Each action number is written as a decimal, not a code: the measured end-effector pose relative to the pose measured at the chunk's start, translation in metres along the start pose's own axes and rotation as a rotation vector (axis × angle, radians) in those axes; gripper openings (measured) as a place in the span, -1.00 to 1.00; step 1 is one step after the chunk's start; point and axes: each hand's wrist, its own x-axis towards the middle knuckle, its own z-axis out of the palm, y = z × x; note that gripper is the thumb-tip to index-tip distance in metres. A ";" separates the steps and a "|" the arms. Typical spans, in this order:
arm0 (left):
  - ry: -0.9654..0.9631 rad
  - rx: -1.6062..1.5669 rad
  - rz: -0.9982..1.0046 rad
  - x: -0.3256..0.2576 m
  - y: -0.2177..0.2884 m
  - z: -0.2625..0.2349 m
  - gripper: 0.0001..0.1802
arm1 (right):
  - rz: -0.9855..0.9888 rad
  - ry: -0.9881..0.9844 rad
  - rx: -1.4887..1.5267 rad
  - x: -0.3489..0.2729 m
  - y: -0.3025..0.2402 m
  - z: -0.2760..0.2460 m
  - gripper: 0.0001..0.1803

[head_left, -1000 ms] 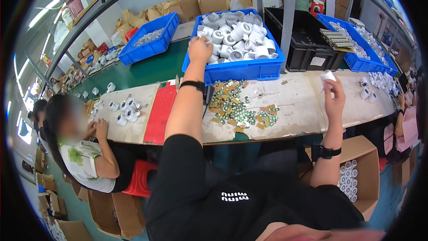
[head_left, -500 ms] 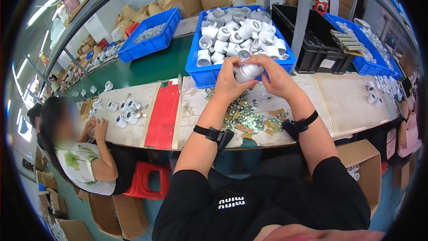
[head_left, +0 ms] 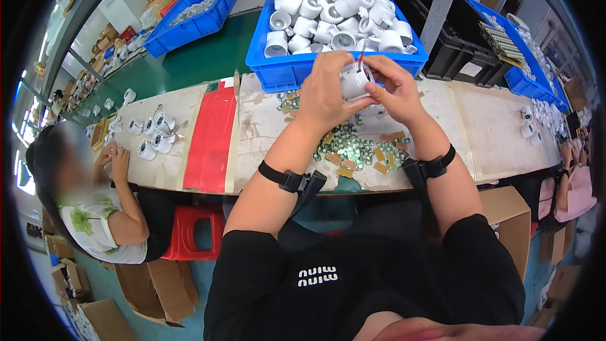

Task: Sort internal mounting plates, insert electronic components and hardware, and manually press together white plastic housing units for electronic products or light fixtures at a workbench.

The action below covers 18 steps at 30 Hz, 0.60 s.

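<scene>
Between my hands is a white cylindrical housing (head_left: 355,83), tilted so that its open end with a dark-marked ring faces right and toward me. A thin red wire shows at its top. My left hand (head_left: 325,91) wraps round its left side. My right hand (head_left: 398,88) grips the right side, thumb at the open rim and fingers over the top. Just beyond stands a blue bin (head_left: 278,71) heaped with similar white housings (head_left: 344,16). Small green circuit boards (head_left: 353,145) and tan pieces (head_left: 380,167) lie scattered on the worktable below my hands.
A red strip (head_left: 211,139) crosses the table at left, beside several white housings (head_left: 161,142) near a seated co-worker (head_left: 104,202). Another blue bin (head_left: 196,16) is at far left. A black crate (head_left: 457,50) and grey post (head_left: 444,9) stand right. Cardboard boxes (head_left: 514,221) sit below.
The housing has been turned in my hands; its open end and red wire now show. My right fingers have shifted round it. The whole view has also shifted a little.
</scene>
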 end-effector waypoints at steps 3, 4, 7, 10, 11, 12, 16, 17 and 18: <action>0.147 0.046 -0.052 0.011 0.016 -0.009 0.10 | -0.068 0.006 0.141 -0.002 0.004 0.001 -0.43; 0.099 -0.142 -0.129 0.004 0.010 -0.005 0.12 | -0.068 -0.009 0.176 -0.002 0.003 0.002 -0.42; -0.073 -0.704 -0.439 -0.009 0.009 0.011 0.06 | -0.108 -0.047 0.191 -0.003 0.008 0.005 -0.40; -0.065 -0.576 -0.295 -0.014 0.004 0.014 -0.02 | -0.047 -0.049 0.245 -0.006 0.006 0.005 -0.38; -0.054 -0.508 -0.237 -0.012 0.005 0.013 -0.02 | -0.047 -0.047 0.244 -0.007 0.007 0.004 -0.38; -0.055 -0.510 -0.237 -0.011 0.007 0.013 -0.02 | 0.013 -0.046 0.256 -0.009 0.008 0.004 -0.38; -0.026 -0.714 -0.353 -0.012 0.003 0.010 -0.32 | 0.220 -0.035 0.281 -0.012 0.012 -0.002 -0.34; -0.040 -0.879 -0.452 -0.011 -0.002 0.008 -0.41 | 0.225 -0.034 0.283 -0.010 0.012 -0.002 -0.34; 0.000 -0.949 -0.492 -0.010 -0.008 0.006 -0.56 | 0.295 -0.059 0.328 -0.006 0.010 -0.002 -0.34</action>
